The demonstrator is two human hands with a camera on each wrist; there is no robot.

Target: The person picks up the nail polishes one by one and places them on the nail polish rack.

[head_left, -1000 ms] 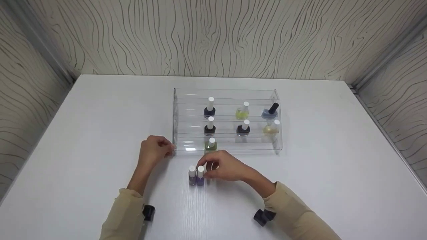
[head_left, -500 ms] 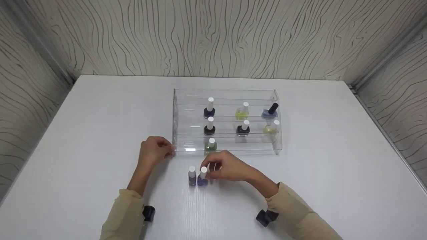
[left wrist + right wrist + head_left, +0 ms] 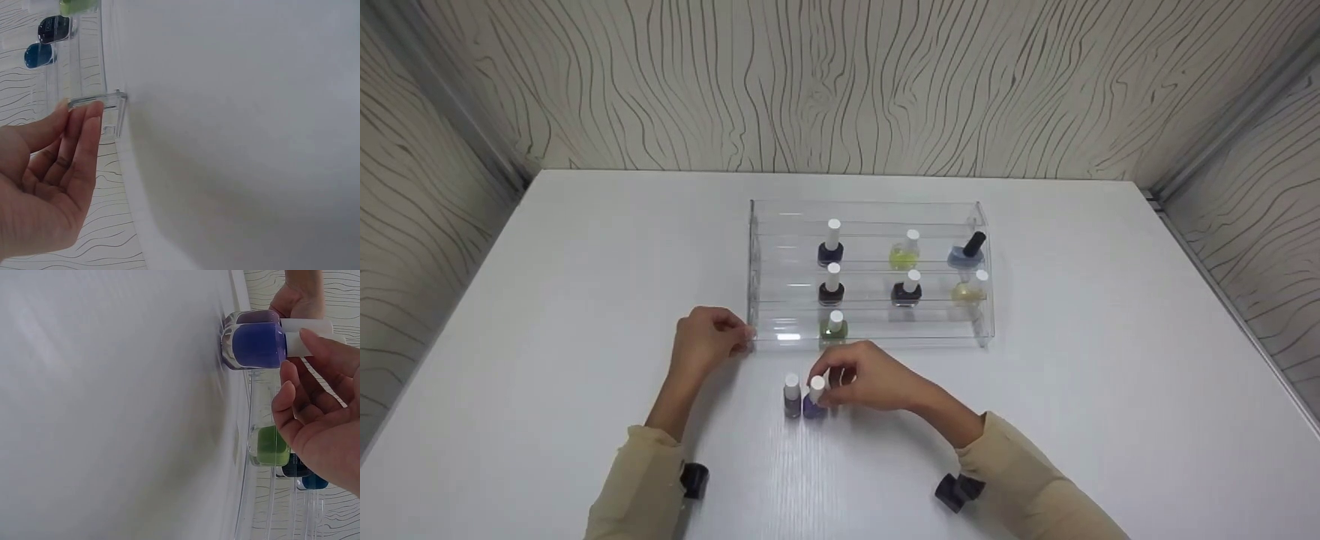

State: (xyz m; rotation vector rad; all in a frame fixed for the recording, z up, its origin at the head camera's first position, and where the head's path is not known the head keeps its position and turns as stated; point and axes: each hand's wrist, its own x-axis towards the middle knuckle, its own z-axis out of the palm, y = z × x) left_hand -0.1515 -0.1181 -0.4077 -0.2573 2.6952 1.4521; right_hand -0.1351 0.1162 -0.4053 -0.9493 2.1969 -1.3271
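Observation:
My right hand [image 3: 870, 379] pinches the white cap of a purple nail polish bottle [image 3: 259, 346], which stands upright on the table. Just left of it stands a greyish-purple nail polish bottle [image 3: 792, 401], mostly hidden behind the purple one in the right wrist view. With thumb and fingertips, my left hand [image 3: 62, 163] holds the front left corner of a clear tiered display rack [image 3: 751, 277]. On the rack's front tier sits a green nail polish bottle [image 3: 834, 330], close beyond my right hand.
Behind the green bottle, the upper tiers hold several more bottles, including a dark one [image 3: 907, 291], a yellow one [image 3: 904, 257] and a blue one [image 3: 964, 256]. The rack stands on a white table [image 3: 585, 262] with a patterned wall [image 3: 840, 90] behind.
My right hand has shifted slightly right with the purple bottle, opening a small gap beside the greyish-purple one. My left hand stays at the rack's corner.

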